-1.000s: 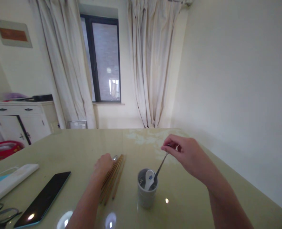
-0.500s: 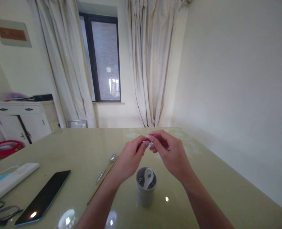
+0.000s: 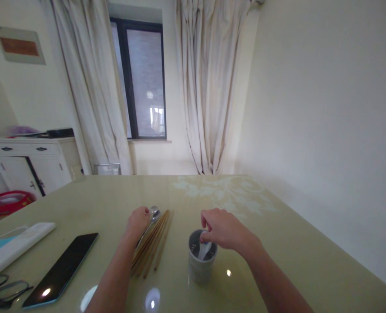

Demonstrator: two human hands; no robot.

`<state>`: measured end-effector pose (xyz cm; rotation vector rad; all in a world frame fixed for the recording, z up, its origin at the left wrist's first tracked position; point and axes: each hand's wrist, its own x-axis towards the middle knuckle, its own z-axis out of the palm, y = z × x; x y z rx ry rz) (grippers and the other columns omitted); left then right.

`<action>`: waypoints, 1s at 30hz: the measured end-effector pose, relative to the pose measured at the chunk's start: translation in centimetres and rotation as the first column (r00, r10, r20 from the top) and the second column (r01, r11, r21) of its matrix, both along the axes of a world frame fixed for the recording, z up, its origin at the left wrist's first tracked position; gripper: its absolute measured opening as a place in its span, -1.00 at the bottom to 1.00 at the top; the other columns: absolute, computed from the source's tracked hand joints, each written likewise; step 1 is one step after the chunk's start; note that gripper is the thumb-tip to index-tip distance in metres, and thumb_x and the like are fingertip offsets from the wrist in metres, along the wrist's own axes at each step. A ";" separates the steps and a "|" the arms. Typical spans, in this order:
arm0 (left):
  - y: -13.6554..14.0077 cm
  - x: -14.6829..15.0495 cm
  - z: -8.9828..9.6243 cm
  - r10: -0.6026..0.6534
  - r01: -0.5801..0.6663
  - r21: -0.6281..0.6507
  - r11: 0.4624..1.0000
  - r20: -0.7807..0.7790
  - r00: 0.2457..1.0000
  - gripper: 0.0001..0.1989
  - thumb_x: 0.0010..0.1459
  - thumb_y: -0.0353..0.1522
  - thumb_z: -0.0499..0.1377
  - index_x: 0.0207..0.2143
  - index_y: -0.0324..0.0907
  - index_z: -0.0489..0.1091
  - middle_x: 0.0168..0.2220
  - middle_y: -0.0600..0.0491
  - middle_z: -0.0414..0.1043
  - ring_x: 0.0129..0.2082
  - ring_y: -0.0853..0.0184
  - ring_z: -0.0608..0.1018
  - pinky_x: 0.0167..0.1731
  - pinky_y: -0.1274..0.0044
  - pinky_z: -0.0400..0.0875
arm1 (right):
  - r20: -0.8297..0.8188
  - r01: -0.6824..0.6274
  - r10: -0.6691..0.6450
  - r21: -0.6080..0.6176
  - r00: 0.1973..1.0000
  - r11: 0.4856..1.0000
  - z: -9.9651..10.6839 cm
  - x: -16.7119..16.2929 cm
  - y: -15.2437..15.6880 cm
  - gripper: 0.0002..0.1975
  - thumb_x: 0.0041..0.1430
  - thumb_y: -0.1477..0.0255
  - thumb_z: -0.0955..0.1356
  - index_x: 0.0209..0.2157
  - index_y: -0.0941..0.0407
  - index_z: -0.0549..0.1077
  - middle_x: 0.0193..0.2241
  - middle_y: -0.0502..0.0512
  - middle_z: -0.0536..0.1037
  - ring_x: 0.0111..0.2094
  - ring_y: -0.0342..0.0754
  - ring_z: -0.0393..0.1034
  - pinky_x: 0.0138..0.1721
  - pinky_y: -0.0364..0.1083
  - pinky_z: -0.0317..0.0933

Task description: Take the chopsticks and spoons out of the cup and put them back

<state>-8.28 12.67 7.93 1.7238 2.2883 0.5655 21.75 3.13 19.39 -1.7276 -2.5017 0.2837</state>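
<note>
My left hand [image 3: 138, 222] is closed, its fingertips at the bowl end of a metal spoon [image 3: 153, 210]. A second metal spoon [image 3: 156, 216] lies right beside it, partly overlapped. Several wooden chopsticks [image 3: 155, 243] are spread on the table just right of that hand. My right hand [image 3: 223, 228] reaches over a grey cylindrical holder [image 3: 201, 274], thumb and fingers closed at the upper end of a white ceramic spoon [image 3: 204, 252]. The spoon leans inside the holder, its lower end hidden within.
On the left of the glossy greenish table [image 3: 245, 278] lie a dark phone [image 3: 62, 269], a white box-like object [image 3: 23, 245] and black-framed glasses [image 3: 6, 289]. A wall [image 3: 326, 130] runs along the right side.
My hands have parted from above the holder. The left moved left to the metal spoons, where two now show. The right came down to the ceramic spoon. Chopsticks behind my left arm are now uncovered.
</note>
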 end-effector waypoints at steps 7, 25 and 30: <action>0.5 0.2 -1.4 -0.019 0.019 -0.043 0.999 0.002 1.000 -0.81 0.29 -0.33 0.19 -0.14 -0.12 0.58 -0.09 -0.17 0.68 -0.06 0.14 0.68 -0.23 0.53 0.37 | 0.036 -0.011 0.009 0.045 0.999 0.999 -0.1 -0.1 0.1 -0.84 0.07 0.56 0.46 -0.29 0.07 0.62 -0.30 0.09 0.67 -0.28 0.00 0.52 -0.41 -0.13 0.02; -7.1 10.1 12.3 -0.646 0.397 0.631 0.666 0.223 0.730 -0.57 0.42 -0.07 0.03 0.03 -0.13 0.52 -0.05 -0.06 0.65 -0.08 0.20 0.63 -0.03 0.41 0.48 | -0.404 0.094 0.136 0.500 0.905 0.861 5.3 2.9 -2.8 -0.88 0.35 0.46 0.41 -0.26 0.06 0.64 -0.31 0.06 0.67 -0.29 -0.02 0.52 -0.23 -0.09 0.27; -10.7 14.6 12.7 -0.751 0.534 0.591 0.605 0.202 0.629 -0.65 0.49 -0.15 -0.06 0.02 -0.08 0.44 -0.16 -0.02 0.62 -0.19 0.23 0.62 -0.14 0.45 0.44 | -0.536 0.145 0.232 0.569 0.812 0.809 4.4 0.9 -2.5 -0.87 0.32 0.55 0.41 -0.21 0.07 0.64 -0.28 0.07 0.68 -0.24 -0.02 0.56 -0.16 -0.08 0.35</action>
